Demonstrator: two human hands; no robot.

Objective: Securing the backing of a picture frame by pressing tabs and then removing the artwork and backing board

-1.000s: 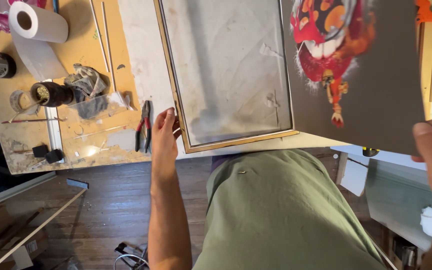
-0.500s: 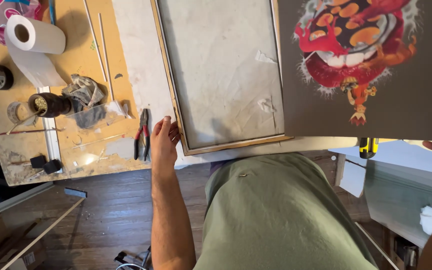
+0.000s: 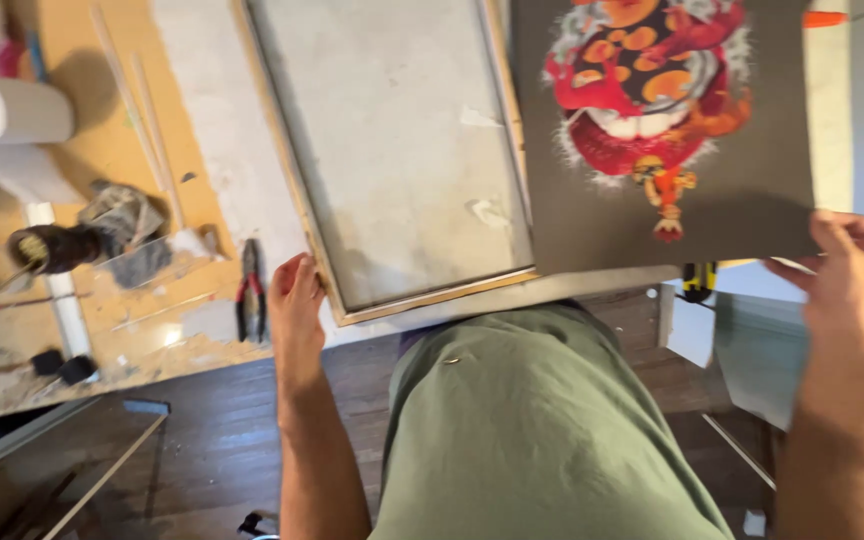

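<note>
A: From the head view, what are the hands doing?

B: The left hand (image 3: 297, 300) rests at the near left corner of the wooden frame (image 3: 402, 160), fingers curled against its rail and partly hidden by it; I cannot tell whether it grips or only steadies. The right hand (image 3: 847, 270) is pinching the lower right corner of the dark art print (image 3: 672, 210), thumb on top.

A: Where is the print?

B: Held above the bench (image 3: 212, 140), its left edge overlapping the frame's right rail. It shows a red and orange mask-like figure on a dark grey ground.

A: How would it handle?

B: I judge it light and fairly stiff, like card or thin board, since it stays flat from one corner. The printed face could smudge or crease, so the edges and corners are the places to hold. The frame looks rigid and light, with a pale backing inside; its rails take a grip best.

A: Any containers?

B: A small dark jar (image 3: 47, 248) stands at the left with a brush-like stick in it; the contents are not visible. Nearby lie red-handled pliers (image 3: 250, 295), a paper towel roll (image 3: 12, 110) and thin wooden strips (image 3: 137, 110).
</note>
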